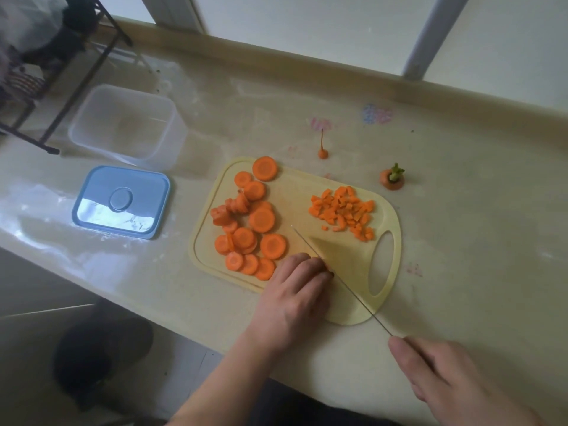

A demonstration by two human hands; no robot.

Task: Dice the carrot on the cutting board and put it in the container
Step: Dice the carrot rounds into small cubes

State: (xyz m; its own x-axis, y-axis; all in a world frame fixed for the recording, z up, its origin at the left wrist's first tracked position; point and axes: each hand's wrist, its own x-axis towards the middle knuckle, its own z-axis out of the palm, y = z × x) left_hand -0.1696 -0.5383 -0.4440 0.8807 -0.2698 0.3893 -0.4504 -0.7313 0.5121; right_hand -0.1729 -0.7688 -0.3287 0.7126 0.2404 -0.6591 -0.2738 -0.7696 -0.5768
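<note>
Although a small heap of dice point(344, 212) already lies on the board point(347, 250), toward its handle end, we judge the task well short of half done: the far larger share of the carrot is rounds point(250, 224), spread over the board's other end and not yet diced. Our left hand point(293, 295) rests on the board's near edge beside the rounds, fingers curled down just against the blade; whether a slice sits beneath them we cannot tell. Our right hand point(448, 379), off the board's near corner, closes around the handle of the knife point(341, 279), whose thin blade runs across the board between the rounds and the dice.

Beyond the board, on the bench point(461, 241), stand two trimmed ends: the tip point(322, 150) and the leafy top point(392, 178), both clear of the board's far edge. The container point(123, 124) stands open well to the left of the board and looks empty; its blue lid point(121, 202) lies between it and the bench's near edge. So dicing goes on, and all the transfer remains.
</note>
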